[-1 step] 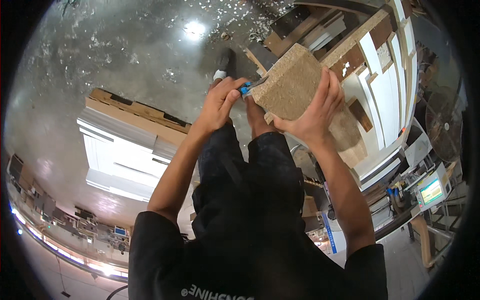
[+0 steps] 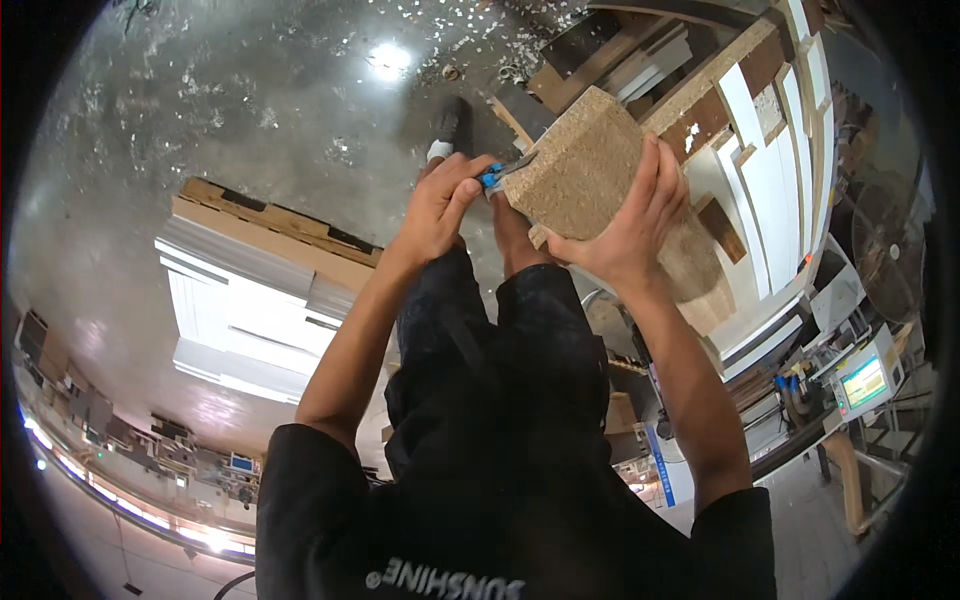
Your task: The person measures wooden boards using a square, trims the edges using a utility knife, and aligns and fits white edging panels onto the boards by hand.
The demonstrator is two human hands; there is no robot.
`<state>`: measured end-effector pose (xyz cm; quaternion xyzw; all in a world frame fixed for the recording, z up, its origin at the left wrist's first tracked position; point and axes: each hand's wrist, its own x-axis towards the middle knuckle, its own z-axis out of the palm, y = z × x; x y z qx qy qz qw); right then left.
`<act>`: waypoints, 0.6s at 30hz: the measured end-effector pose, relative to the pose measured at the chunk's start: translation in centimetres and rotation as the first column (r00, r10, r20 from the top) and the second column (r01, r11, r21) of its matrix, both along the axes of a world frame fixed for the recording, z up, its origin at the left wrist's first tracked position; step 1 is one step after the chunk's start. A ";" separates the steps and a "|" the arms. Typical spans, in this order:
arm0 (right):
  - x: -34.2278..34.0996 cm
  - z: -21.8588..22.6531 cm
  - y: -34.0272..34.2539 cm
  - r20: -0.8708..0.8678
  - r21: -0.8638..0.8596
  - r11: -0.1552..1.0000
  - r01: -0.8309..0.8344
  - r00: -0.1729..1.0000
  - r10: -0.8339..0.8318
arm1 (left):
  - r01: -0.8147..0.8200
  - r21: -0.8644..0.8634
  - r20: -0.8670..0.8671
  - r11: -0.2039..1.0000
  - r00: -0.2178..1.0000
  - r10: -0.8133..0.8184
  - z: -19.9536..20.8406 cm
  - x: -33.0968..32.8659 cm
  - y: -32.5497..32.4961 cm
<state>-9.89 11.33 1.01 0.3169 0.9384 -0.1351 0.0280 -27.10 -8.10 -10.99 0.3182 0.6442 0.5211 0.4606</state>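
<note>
My left hand [image 2: 440, 208] is closed round a small blue-handled tool [image 2: 491, 177] with a narrow, dark metal tip. The tip meets the left corner of a thick, tan particleboard piece [image 2: 578, 165], and most of the handle is hidden by my fingers. On the right, my right hand [image 2: 632, 225] grips this piece, fingers spread over its right side and thumb at its lower edge. Another particleboard piece [image 2: 695, 270] lies beside my right wrist, partly covered by it.
White and brown boards [image 2: 765, 185] are stacked at the right. A pile of long white panels [image 2: 250, 315] stands at the left. Pale scraps [image 2: 490, 30] litter the concrete floor. A lit machine screen [image 2: 862, 383] and a round fan [image 2: 890, 250] are at the far right.
</note>
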 end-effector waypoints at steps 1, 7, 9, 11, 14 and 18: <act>-0.2 0.0 0.1 -0.009 0.001 1.000 -0.006 1.000 0.006 | -0.012 0.011 0.007 1.000 1.000 0.012 0.2 0.1 0.0; 0.6 -0.2 0.0 0.009 0.002 1.000 -0.007 1.000 0.007 | 0.001 -0.053 -0.024 0.999 1.000 -0.002 1.3 0.0 0.2; 0.8 -0.2 0.0 0.010 0.002 1.000 -0.007 1.000 0.007 | -0.010 -0.015 -0.028 1.000 1.000 0.010 1.2 0.2 -0.1; 0.5 -0.2 -0.1 0.009 -0.005 1.000 -0.010 1.000 0.010 | -0.035 0.021 -0.033 0.999 0.999 0.036 1.2 0.2 0.0; 0.6 -0.5 0.0 -0.012 0.011 1.000 -0.013 1.000 0.013 | -0.078 -0.074 -0.045 0.994 0.996 0.075 1.9 0.6 1.5; 0.5 -0.2 -0.2 0.001 0.007 1.000 0.001 1.000 -0.001 | -0.087 -0.031 0.046 0.996 0.995 0.088 1.1 0.2 3.4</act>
